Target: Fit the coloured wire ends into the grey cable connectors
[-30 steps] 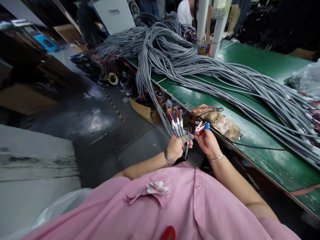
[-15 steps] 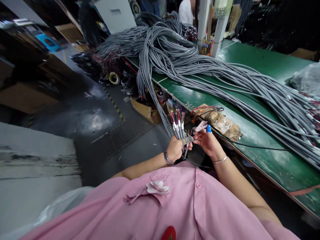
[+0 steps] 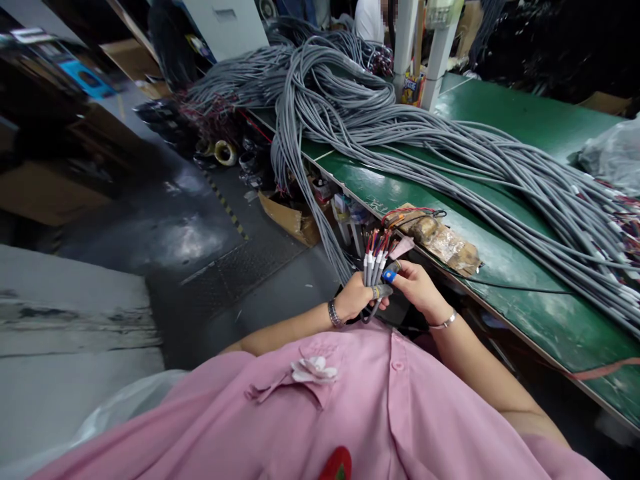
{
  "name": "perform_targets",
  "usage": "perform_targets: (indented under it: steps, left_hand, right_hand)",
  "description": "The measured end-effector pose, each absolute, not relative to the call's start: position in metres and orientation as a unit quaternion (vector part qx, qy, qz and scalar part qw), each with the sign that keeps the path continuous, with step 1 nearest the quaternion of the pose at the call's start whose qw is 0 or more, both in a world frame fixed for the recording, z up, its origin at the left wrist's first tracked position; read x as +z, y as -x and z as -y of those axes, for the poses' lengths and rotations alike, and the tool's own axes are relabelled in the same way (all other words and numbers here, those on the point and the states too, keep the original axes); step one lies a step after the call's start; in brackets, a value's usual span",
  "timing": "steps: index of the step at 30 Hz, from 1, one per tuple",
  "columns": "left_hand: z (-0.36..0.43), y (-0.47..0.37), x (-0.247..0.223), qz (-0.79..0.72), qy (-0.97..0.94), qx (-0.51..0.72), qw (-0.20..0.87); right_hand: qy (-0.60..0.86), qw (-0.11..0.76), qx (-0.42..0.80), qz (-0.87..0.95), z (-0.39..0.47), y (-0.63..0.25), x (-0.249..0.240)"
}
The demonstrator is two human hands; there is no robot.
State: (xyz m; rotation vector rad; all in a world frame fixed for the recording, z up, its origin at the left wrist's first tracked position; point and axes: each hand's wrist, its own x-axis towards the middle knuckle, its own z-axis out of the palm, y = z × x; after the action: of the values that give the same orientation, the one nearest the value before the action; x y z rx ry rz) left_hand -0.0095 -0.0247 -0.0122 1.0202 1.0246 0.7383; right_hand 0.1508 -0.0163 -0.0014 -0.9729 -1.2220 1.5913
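Observation:
Several grey cable ends [image 3: 373, 270] with white collars and red, blue and orange wires stand upright in my left hand [image 3: 355, 297], whose fingers wrap round them. My right hand [image 3: 413, 283] is at the right side of this bunch, fingers pinched against it. Blue tape covers a fingertip of my right hand, and grey coverings show on fingers of both hands. What exactly the right fingers pinch is too small to make out. A pale pink piece [image 3: 402, 247] sticks up just above my right fingers.
A thick pile of grey cables [image 3: 345, 120] runs over the green table [image 3: 505, 107]. A taped cardboard piece [image 3: 447, 248] with thin wires lies at the near edge. An open carton [image 3: 287, 217] stands below; a person [image 3: 369, 23] is behind.
My right hand has moved left against the bunch, and its fingers have closed in. The loose thin wires between the hands no longer show. The cable ends sit slightly lower and further right.

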Motion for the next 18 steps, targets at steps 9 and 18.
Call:
perform_targets:
  steps: [9, 18]
  left_hand:
    - [0.022, 0.01, -0.004, -0.459, -0.37, 0.428, 0.685]
    - [0.022, 0.01, -0.005, -0.447, -0.357, 0.451, 0.685]
  right_hand:
    - [0.429, 0.437, 0.648, 0.452, 0.022, -0.16, -0.012]
    - [0.437, 0.527, 0.638, 0.352, 0.02, -0.148, -0.021]
